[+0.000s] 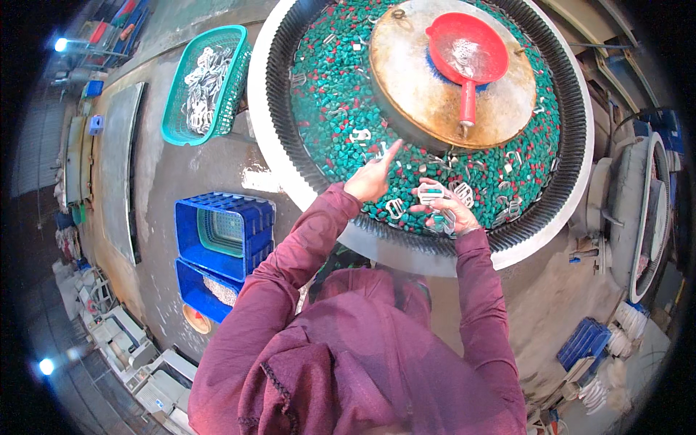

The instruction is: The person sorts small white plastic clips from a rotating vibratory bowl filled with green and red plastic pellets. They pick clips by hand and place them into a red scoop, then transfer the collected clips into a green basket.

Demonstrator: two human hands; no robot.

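My left hand [371, 178] is over the near side of a big round tub [270, 134], its index finger stretched out beside a pale metal piece [381, 151] in the stones. The other fingers are partly hidden; I see nothing held in them. Palm up, my right hand [464, 217] is closed around several flat, slotted metal buckles [432, 192], which look wet. Small green and red stones [326, 130] fill the tub, with more loose buckles [394, 208] scattered among them.
On the tub's round central lid [406, 94] lies a red long-handled strainer [468, 51]. A green basket [170, 119] of metal pieces stands to the left. Blue crates [190, 217] sit nearer me on the floor. Another round machine [629, 217] is at the right.
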